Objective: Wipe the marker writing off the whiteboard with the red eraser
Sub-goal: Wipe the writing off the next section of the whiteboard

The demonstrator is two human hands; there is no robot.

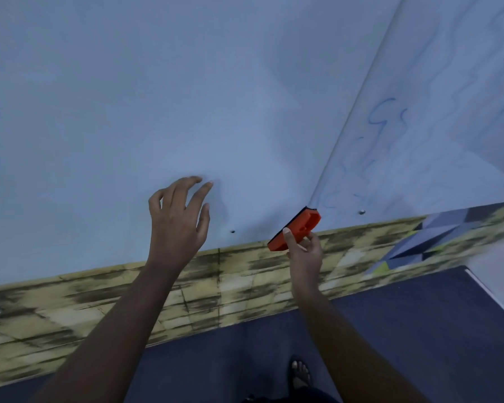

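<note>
While the right hand (303, 245) pinches the red eraser (296, 232) against the whiteboard (128, 97), the left hand (176, 221) hovers spread; blue carpet (405, 330) below.

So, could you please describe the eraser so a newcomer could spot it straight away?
Find the whiteboard with faint blue marker writing on the right. At its lower left corner, the right hand pinches the red eraser, whose dark pad edge is up against the board. It is the only bright orange-red thing in view.
</note>
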